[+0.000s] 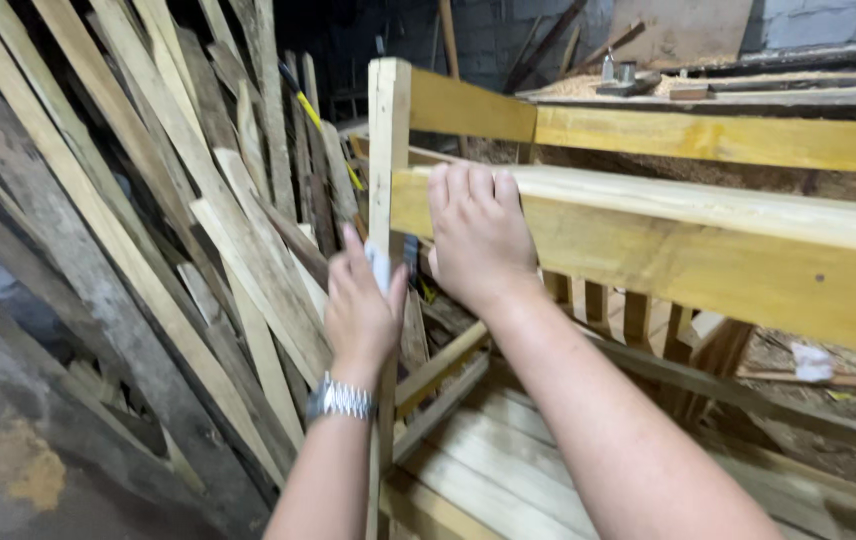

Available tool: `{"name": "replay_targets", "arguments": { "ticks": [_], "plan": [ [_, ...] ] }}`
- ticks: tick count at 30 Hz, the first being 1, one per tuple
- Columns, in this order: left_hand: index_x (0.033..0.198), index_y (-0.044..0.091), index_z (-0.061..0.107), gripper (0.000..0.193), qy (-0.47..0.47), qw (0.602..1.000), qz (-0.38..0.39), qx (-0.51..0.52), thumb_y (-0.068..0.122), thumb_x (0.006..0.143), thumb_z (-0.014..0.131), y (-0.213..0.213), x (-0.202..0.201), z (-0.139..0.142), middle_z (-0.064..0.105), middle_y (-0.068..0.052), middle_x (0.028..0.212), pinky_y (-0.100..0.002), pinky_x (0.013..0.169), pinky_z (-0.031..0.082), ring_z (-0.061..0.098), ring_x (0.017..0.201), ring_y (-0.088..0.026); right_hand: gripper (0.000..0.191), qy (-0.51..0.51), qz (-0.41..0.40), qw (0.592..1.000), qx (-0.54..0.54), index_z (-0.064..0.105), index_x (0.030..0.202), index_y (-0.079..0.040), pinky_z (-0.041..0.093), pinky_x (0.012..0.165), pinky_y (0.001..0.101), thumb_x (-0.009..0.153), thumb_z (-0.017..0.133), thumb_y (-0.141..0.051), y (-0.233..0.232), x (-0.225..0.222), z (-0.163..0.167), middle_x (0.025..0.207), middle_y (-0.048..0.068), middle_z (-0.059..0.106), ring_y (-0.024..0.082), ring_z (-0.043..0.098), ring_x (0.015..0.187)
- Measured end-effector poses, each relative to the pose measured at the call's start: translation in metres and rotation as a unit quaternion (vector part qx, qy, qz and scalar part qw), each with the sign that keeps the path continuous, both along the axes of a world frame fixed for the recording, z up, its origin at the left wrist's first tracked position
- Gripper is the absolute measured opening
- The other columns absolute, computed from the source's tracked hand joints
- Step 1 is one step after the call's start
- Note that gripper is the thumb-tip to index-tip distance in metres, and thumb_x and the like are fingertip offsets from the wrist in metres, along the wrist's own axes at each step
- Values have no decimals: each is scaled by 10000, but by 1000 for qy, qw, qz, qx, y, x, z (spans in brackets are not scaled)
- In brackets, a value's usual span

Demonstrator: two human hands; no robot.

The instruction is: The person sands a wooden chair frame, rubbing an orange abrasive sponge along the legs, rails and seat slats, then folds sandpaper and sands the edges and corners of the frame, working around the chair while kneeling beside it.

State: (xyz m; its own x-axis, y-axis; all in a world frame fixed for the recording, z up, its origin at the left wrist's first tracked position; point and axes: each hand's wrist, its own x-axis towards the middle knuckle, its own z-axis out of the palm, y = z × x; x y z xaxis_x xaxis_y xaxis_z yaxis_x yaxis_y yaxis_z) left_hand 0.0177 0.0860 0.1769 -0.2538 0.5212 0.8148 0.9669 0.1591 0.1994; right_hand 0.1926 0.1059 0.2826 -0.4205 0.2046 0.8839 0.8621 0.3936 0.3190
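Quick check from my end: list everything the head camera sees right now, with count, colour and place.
wooden frame: one, yellow-tan rails on a pale upright post, centre to right
leaning planks: many, grey-brown and pale, stacked against the left side
flat boards: several, pale, lying low inside the frame
workbench: one, sawdust-covered, top right, with small metal items too small to identify
block wall: grey, behind the bench
small dark object: one, between the hands at the post; kind unclear
wristwatch: one, silver, on the left wrist
left hand: at the upright post, holding something white; blurred
right hand: fingers curled over the near rail
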Motion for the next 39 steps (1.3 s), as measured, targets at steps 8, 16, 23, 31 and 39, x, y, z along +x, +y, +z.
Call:
{"name": "replay_targets", "arguments": {
  "ticks": [8, 16, 23, 31, 39],
  "plan": [
    [1608, 87, 143, 926, -103, 990, 7, -100, 565, 949, 583, -22, -5, -30, 510, -233, 1318, -372, 639, 605, 661, 951, -304, 674, -4, 14, 1000, -5, 550, 1257, 33, 403, 944, 397, 680, 680, -288, -3, 2, -2, 1045, 128, 590, 276, 542, 1011],
    [1555, 5, 181, 964, -27, 996, 41, -72, 521, 899, 663, -75, 7, -99, 564, -221, 1185, -424, 673, 583, 660, 940, -362, 685, -4, 4, 1000, -8, 549, 1256, 42, 400, 947, 397, 671, 684, -287, -6, 5, 0, 1044, 133, 587, 276, 540, 1003],
    [1587, 64, 160, 1003, -52, 996, 43, -60, 573, 900, 684, -25, -5, -67, 567, -206, 1213, -415, 661, 591, 670, 936, -335, 690, -1, 19, 999, -35, 551, 1242, 21, 399, 955, 422, 657, 705, -310, -9, 3, -1, 1040, 136, 581, 291, 543, 1016],
    [1587, 75, -4, 1122, -78, 988, 82, -102, 586, 861, 681, -68, 1, -138, 546, -227, 1230, -408, 489, 598, 683, 762, -313, 692, 13, 37, 999, 1, 555, 1253, 28, 396, 954, 421, 658, 700, -294, -1, 3, -4, 1059, 135, 582, 291, 538, 1017],
    [1639, 101, -68, 1179, 47, 989, 99, 99, 622, 855, 641, -24, -5, -95, 538, -216, 1214, -418, 626, 593, 676, 871, -360, 693, -16, -6, 1000, -6, 560, 1241, 33, 406, 948, 417, 661, 682, -327, -3, -3, -2, 1051, 145, 582, 289, 539, 1012]
  ]
}}
